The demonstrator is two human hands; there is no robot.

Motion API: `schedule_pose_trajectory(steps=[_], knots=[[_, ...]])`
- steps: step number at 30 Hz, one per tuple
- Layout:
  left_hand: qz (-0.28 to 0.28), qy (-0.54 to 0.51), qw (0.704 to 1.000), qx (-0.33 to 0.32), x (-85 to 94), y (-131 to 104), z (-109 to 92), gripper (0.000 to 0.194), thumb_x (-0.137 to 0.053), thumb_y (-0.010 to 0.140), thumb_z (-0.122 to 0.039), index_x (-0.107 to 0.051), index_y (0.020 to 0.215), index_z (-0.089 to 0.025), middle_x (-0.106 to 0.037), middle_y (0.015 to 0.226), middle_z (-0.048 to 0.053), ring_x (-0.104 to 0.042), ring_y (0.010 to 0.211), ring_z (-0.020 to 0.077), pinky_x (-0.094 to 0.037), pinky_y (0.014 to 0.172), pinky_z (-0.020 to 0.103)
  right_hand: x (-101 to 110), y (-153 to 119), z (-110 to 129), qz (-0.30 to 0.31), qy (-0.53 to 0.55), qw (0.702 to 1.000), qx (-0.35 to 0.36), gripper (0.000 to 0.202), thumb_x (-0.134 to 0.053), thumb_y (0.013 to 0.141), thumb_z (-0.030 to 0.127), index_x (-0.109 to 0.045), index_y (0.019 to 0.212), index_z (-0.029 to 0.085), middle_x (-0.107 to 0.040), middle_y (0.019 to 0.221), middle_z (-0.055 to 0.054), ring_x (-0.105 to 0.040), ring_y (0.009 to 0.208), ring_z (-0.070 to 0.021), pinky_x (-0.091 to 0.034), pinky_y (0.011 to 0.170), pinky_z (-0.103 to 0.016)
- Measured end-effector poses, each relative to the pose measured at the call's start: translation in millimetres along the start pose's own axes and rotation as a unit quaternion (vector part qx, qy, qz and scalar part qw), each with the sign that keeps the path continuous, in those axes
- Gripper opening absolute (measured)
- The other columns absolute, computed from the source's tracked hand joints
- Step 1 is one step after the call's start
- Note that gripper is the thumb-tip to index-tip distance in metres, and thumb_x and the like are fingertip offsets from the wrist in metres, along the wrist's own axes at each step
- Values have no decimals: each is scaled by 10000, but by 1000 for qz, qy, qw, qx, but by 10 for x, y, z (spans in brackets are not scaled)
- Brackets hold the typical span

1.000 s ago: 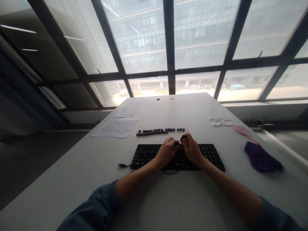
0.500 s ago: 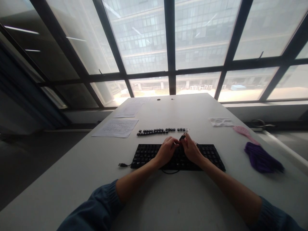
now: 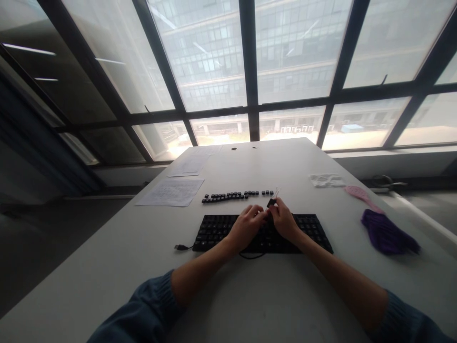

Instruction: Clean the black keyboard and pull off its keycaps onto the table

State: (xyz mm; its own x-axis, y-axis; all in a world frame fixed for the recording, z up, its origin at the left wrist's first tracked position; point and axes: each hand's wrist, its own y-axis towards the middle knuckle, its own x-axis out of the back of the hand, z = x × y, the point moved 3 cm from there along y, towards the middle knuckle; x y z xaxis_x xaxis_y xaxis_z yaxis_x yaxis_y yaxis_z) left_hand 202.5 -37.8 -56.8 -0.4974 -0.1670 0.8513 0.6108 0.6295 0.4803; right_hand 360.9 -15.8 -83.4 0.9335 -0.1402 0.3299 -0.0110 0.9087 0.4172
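A black keyboard (image 3: 214, 231) lies across the table in front of me, with loose black keycaps (image 3: 228, 196) lined up in rows behind it. My right hand (image 3: 283, 222) is closed over the keyboard's middle, pinching a keycap puller (image 3: 272, 203) with a black body and thin wire prongs that point away from me. Close beside it, my left hand (image 3: 248, 224) has its fingertips pressed together, almost touching the right fingers. Anything between those left fingertips is too small or hidden to name. Both hands cover the central keys.
The keyboard's USB plug (image 3: 182, 247) lies off its left end, and a cable loop (image 3: 252, 257) shows at its front edge. Printed papers (image 3: 170, 191) are at the left. A white cloth (image 3: 327, 180), a pink brush (image 3: 360, 194) and a purple fuzzy item (image 3: 387, 232) lie right.
The keycap puller has turned slightly in my right fingers, so more of its black body shows. Both hands stay over the keyboard's middle. The view has shifted a little.
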Motion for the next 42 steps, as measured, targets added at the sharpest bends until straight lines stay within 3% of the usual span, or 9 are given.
schedule_pose_trajectory(steps=[4,9,12,15,23,28,34,42], knots=[[-18,-24,999,15,133,101,86,170,-534,962,-227,-688,1032,-214,-640,1000,80,-591,971,208,-503,884,351,-24,6,5,10,40,999,-10,104,-407,958,321,-454,933,232,-644,697,0,-617,640,-188,-456,645,-301],[-70,-109,985,116,267,409,612,139,-619,903,-268,-729,936,-189,-715,931,63,-651,849,179,-520,820,309,-47,8,-8,16,76,997,-25,108,-398,973,332,-436,944,235,-673,710,-3,-645,645,-180,-477,673,-305],[-59,-109,979,165,266,556,904,136,-654,852,-263,-747,903,-178,-738,861,47,-652,727,157,-523,722,279,-43,10,-15,7,76,997,-26,108,-398,977,329,-439,945,234,-682,735,-10,-647,658,-178,-479,682,-305],[-34,-99,979,174,221,620,1039,125,-682,818,-251,-755,888,-177,-734,768,22,-644,664,143,-514,679,256,-42,12,-13,7,77,997,-25,99,-400,976,321,-442,952,235,-688,753,-15,-646,669,-178,-480,679,-304],[39,-29,995,90,-33,674,1138,100,-704,799,-180,-767,874,-204,-760,898,44,-665,817,183,-514,813,308,-28,14,-10,6,75,997,-18,105,-405,972,322,-454,947,233,-692,769,-22,-655,686,-181,-489,698,-311],[33,60,995,76,-71,679,1173,60,-732,806,-224,-774,826,-263,-755,970,37,-588,973,252,-433,929,431,-23,16,1,7,79,997,-22,98,-415,966,321,-459,954,235,-696,770,-22,-663,693,-186,-494,688,-309],[17,108,991,78,-72,644,1209,31,-777,770,-243,-778,785,-271,-676,1107,44,-505,1070,276,-410,917,437,-19,10,11,3,80,996,-24,95,-423,964,314,-470,946,233,-695,766,-22,-657,687,-187,-488,693,-315],[16,91,991,101,-105,615,1223,64,-807,725,-218,-760,747,-255,-652,1092,52,-496,1079,285,-427,921,451,-13,5,7,7,75,997,-26,104,-424,970,319,-465,927,234,-691,770,-19,-652,703,-187,-479,692,-312]])
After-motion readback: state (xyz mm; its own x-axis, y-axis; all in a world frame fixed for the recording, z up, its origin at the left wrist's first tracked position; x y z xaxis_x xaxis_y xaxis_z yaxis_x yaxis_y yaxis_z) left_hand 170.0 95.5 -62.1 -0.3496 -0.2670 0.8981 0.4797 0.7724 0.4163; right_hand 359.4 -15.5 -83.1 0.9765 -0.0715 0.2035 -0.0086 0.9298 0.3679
